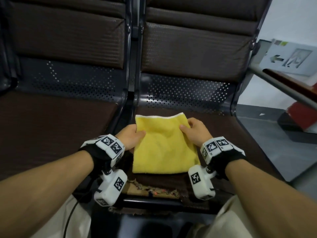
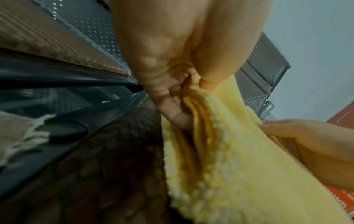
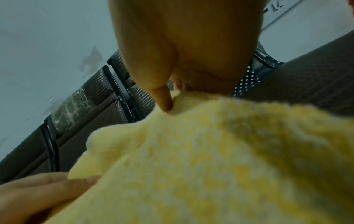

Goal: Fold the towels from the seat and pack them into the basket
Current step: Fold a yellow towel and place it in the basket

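A folded yellow towel with a white far hem lies on the brown seat cushion of the right-hand chair. My left hand grips its left edge, thumb on top and fingers tucked between the layers. My right hand pinches the towel's right edge near the far corner, thumb pressing on the fabric. The towel rests flat, folded in several layers. No basket shows in any view.
A second brown seat lies to the left, split off by a dark metal frame. The cushion's front edge is torn. A metal armrest and grey floor are to the right. A pale fringed cloth shows at left.
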Tool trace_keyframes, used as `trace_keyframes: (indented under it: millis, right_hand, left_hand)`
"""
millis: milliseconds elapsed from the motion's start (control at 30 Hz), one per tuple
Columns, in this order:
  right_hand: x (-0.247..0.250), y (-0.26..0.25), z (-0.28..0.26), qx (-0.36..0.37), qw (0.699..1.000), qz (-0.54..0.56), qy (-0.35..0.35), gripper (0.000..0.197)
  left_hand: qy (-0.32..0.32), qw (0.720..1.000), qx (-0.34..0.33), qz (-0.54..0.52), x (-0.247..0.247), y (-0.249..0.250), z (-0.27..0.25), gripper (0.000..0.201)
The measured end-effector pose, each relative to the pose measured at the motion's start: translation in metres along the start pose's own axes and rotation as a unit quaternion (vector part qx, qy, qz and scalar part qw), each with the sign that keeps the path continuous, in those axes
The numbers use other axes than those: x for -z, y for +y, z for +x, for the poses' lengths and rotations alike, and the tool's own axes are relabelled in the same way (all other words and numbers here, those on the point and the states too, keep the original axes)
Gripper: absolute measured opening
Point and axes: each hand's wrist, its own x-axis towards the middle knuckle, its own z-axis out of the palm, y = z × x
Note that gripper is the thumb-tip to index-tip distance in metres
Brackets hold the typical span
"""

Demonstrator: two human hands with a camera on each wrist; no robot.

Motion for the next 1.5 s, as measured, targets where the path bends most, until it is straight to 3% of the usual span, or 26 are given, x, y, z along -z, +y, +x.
trace_keyframes:
  millis: [100, 167, 233, 300, 367, 400, 433, 500, 567, 633, 700, 767, 833, 967, 1067, 1167, 1267, 1367, 1500]
  right_hand:
    - [-0.006, 0.005, 0.001, -0.048, 0.994, -0.077, -0.058, 0.039]
    - [-0.009, 0.007, -0.001, -0.041, 0.984, -0.147, -0.087, 0.048]
    - [-0.006, 0.004, -0.007, 0.033, 0.978, -0.196, -0.056, 0.048]
    - [0.000, 0.000, -0.015, 0.137, 0.967, -0.210, -0.043, 0.033]
    - [0.004, 0.000, -0.025, 0.198, 0.949, -0.215, -0.123, 0.022]
    - [0.003, 0.002, -0.030, 0.198, 0.934, -0.235, -0.180, 0.031]
    - [0.003, 0.005, -0.034, 0.185, 0.919, -0.262, -0.229, 0.047]
    - [0.002, 0.012, -0.040, 0.160, 0.898, -0.306, -0.272, 0.078]
    - [0.000, 0.017, -0.046, 0.167, 0.886, -0.336, -0.274, 0.093]
    - [-0.002, 0.018, -0.052, 0.191, 0.882, -0.351, -0.250, 0.086]
    - [-0.002, 0.015, -0.057, 0.223, 0.891, -0.336, -0.210, 0.060]
    - [0.003, 0.010, -0.064, 0.227, 0.905, -0.307, -0.189, 0.041]
    - [0.010, 0.006, -0.071, 0.220, 0.913, -0.290, -0.183, 0.033]
    - [0.021, 0.002, -0.080, 0.197, 0.924, -0.267, -0.188, 0.033]
    - [0.030, 0.002, -0.083, 0.174, 0.932, -0.220, -0.229, 0.020]
    - [0.036, 0.005, -0.082, 0.151, 0.940, -0.157, -0.263, 0.032]
    - [0.033, 0.007, -0.071, 0.117, 0.954, -0.065, -0.268, 0.024]
    - [0.025, 0.008, -0.054, 0.029, 0.965, 0.041, -0.256, 0.027]
    - [0.016, 0.009, -0.032, -0.056, 0.970, -0.003, -0.238, 0.035]
  left_hand:
    - [-0.014, 0.996, 0.024, 0.086, -0.006, -0.003, 0.007, 0.031]
    - [-0.010, 0.993, 0.033, 0.110, -0.007, -0.001, 0.010, 0.033]
    - [0.005, 0.990, 0.047, 0.132, -0.008, 0.002, 0.011, 0.040]
    - [0.017, 0.986, 0.069, 0.149, -0.009, 0.004, 0.010, 0.054]
    - [0.027, 0.982, 0.076, 0.170, -0.010, 0.005, 0.005, 0.065]
    - [0.042, 0.979, 0.063, 0.188, -0.011, 0.005, 0.001, 0.069]
    - [0.069, 0.974, 0.029, 0.214, -0.011, 0.004, -0.003, 0.070]
    - [0.118, 0.949, -0.114, 0.268, -0.015, 0.005, -0.013, 0.067]
    - [0.068, 0.929, -0.234, 0.279, -0.023, 0.007, -0.022, 0.051]
    - [-0.042, 0.928, -0.223, 0.294, -0.032, 0.009, -0.031, 0.049]
    - [-0.105, 0.907, -0.191, 0.360, -0.038, 0.005, -0.037, 0.073]
    - [-0.103, 0.867, -0.212, 0.438, -0.036, 0.002, -0.042, 0.082]
    - [-0.079, 0.849, -0.240, 0.464, -0.032, 0.001, -0.047, 0.066]
    - [-0.074, 0.885, -0.201, 0.414, -0.016, 0.004, -0.056, 0.034]
    - [-0.085, 0.910, -0.182, 0.362, -0.003, 0.011, -0.059, 0.008]
    - [-0.105, 0.920, -0.168, 0.339, 0.010, 0.018, -0.050, 0.016]
    - [-0.154, 0.931, -0.133, 0.303, 0.020, 0.020, -0.033, 0.004]
    - [-0.154, 0.947, -0.107, 0.259, 0.026, 0.015, -0.017, 0.020]
    - [-0.132, 0.953, -0.106, 0.251, 0.020, 0.005, 0.003, 0.031]
